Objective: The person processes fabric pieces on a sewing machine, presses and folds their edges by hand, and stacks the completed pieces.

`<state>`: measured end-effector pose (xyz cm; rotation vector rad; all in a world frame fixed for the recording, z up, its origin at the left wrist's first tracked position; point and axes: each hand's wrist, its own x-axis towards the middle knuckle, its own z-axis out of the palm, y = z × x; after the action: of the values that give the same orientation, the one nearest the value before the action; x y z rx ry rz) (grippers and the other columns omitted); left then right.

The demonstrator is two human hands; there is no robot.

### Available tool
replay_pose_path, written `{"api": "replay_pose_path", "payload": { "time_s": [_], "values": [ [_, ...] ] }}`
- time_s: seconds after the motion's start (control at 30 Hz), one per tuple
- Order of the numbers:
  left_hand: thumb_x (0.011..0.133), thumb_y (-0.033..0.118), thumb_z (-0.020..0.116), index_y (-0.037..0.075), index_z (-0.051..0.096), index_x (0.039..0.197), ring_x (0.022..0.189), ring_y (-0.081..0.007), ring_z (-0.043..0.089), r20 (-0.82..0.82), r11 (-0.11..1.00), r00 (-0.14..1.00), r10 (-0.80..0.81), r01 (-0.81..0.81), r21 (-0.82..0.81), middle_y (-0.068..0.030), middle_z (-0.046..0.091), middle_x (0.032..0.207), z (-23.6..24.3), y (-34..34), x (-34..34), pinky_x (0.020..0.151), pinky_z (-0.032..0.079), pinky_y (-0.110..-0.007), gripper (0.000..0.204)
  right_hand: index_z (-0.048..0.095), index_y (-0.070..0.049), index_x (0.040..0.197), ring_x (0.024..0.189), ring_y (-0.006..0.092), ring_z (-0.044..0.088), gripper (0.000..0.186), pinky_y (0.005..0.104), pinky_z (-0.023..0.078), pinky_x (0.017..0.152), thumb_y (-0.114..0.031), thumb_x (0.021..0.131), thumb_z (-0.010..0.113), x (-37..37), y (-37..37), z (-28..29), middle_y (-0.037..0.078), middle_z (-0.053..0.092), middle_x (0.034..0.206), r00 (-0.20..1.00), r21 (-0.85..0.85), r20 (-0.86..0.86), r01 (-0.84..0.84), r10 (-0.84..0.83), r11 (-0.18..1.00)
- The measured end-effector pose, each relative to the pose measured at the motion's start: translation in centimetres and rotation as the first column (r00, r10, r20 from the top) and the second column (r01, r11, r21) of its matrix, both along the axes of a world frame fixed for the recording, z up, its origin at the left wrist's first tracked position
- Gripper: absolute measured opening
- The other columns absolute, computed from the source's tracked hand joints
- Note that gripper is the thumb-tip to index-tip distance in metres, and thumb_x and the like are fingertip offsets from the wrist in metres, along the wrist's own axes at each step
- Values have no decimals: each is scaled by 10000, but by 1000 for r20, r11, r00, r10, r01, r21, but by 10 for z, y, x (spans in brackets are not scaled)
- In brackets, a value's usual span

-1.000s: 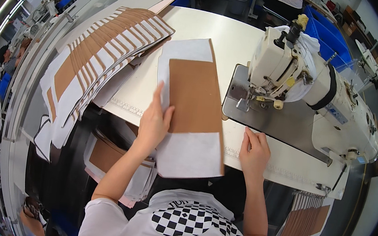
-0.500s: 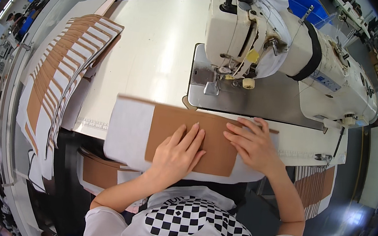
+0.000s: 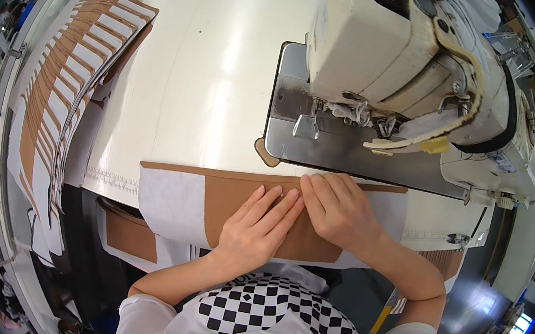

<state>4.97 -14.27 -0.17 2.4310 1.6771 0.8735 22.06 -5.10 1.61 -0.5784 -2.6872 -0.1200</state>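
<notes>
A long fabric piece (image 3: 171,199), white with a brown panel, lies crosswise at the table's front edge, with a narrow brown strip along its far edge. My left hand (image 3: 261,225) is open on the brown panel, fingers lying flat just below that strip. My right hand (image 3: 338,211) rests open beside it, slightly bent fingertips pressing on the far edge, index finger close to the left fingertips; its thumb is hidden. Just beyond stands a white sewing machine (image 3: 385,61) on a metal bed plate (image 3: 399,165).
A fanned stack of brown-and-white pieces (image 3: 65,91) lies at the left of the white table (image 3: 207,61). More pieces (image 3: 127,237) sit below the front edge at left, and striped brown pieces (image 3: 438,259) at lower right. A metal rail (image 3: 14,105) runs along the far left.
The piece has turned from lengthwise to crosswise along the front edge. Both my hands came onto it, and the right has since moved left toward the left hand. The view has shifted.
</notes>
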Motion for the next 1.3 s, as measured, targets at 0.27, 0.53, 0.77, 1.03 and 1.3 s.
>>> {"api": "replay_pose_path", "payload": {
  "time_s": [0.27, 0.53, 0.77, 1.03, 1.3],
  "values": [
    [710, 40, 638, 54, 693, 1095, 1136, -256, 600, 62, 994, 996, -70, 74, -75, -68, 659, 1175, 2, 5, -5, 1023, 448, -406, 389, 588, 7, 779, 721, 205, 538, 147, 304, 486, 650, -79, 677, 648, -10, 11, 2, 68, 499, 747, 1000, -26, 24, -5, 5, 1000],
    [713, 25, 629, 49, 686, 1117, 1147, -258, 593, 87, 993, 991, -101, 106, -43, -73, 653, 1186, 0, 6, -8, 1017, 460, -411, 409, 555, -14, 799, 750, 209, 545, 149, 316, 503, 699, -89, 703, 641, -6, 14, -5, 67, 503, 773, 995, -216, -69, 52, -69, 975],
    [705, 15, 635, 37, 683, 1103, 1144, -268, 595, 105, 995, 989, -100, 101, 3, -95, 653, 1171, -4, 4, -7, 1012, 468, -423, 402, 596, 27, 885, 731, 227, 548, 246, 319, 474, 646, -51, 662, 666, -7, 11, 1, 80, 538, 793, 996, -37, -25, -88, 87, 995],
    [719, 14, 628, 15, 686, 1088, 1114, -270, 611, 121, 992, 985, -124, 121, 34, -103, 661, 1144, -6, 6, -9, 967, 498, -414, 374, 521, -48, 712, 694, 192, 495, 128, 304, 445, 619, -71, 662, 637, -13, 17, 2, 58, 472, 726, 995, -16, -11, -98, 97, 995],
    [673, -17, 632, 43, 699, 1096, 1106, -261, 620, 148, 993, 982, -120, 116, 34, -80, 676, 1133, -7, 9, -8, 952, 512, -413, 432, 510, -56, 743, 711, 209, 509, 138, 317, 448, 627, -72, 684, 634, -13, 18, 0, 62, 470, 733, 999, -136, -42, -39, 33, 990]
  ]
}}
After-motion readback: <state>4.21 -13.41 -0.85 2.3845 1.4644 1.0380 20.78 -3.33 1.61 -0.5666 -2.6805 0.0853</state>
